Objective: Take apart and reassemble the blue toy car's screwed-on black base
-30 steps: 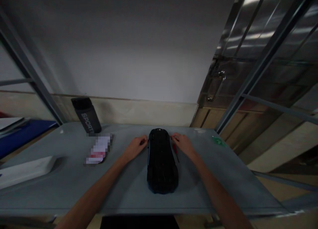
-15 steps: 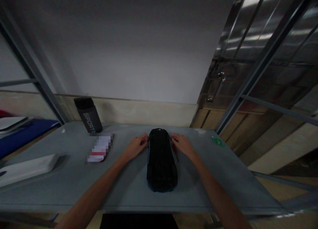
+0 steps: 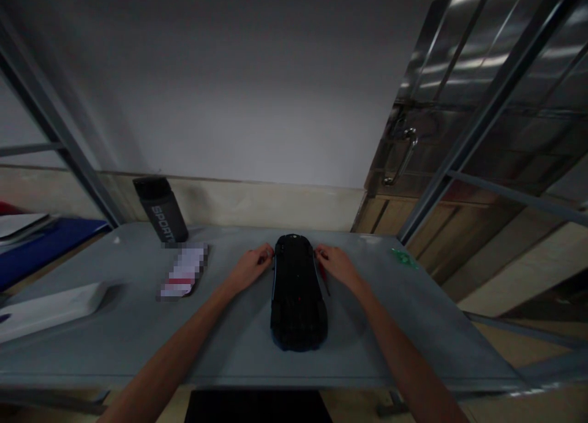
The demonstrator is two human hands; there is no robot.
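Observation:
A black toy car (image 3: 298,294) lies upside down on the grey table (image 3: 229,355), its dark underside facing up and blue edges showing along its sides. The fingers of my left hand (image 3: 252,265) are curled in and pinch at the car's far left side, near a wheel. Opposite, my right hand (image 3: 335,262) has its fingertips closed against the far right side. Between that hand and the car is a red-handled tool (image 3: 323,272) with a thin dark shaft, perhaps a screwdriver, partly hidden by the fingers.
A dark SPORT bottle (image 3: 160,210) and a blurred-out phone-like item (image 3: 184,270) stand and lie on the left. A long white object (image 3: 55,311) is nearer the left edge. Green scraps (image 3: 404,258) lie at the right. Metal frame posts (image 3: 441,193) rise at both sides.
The whole view has shifted very slightly. Both hands stay at the car's sides, and the car keeps its place on the table.

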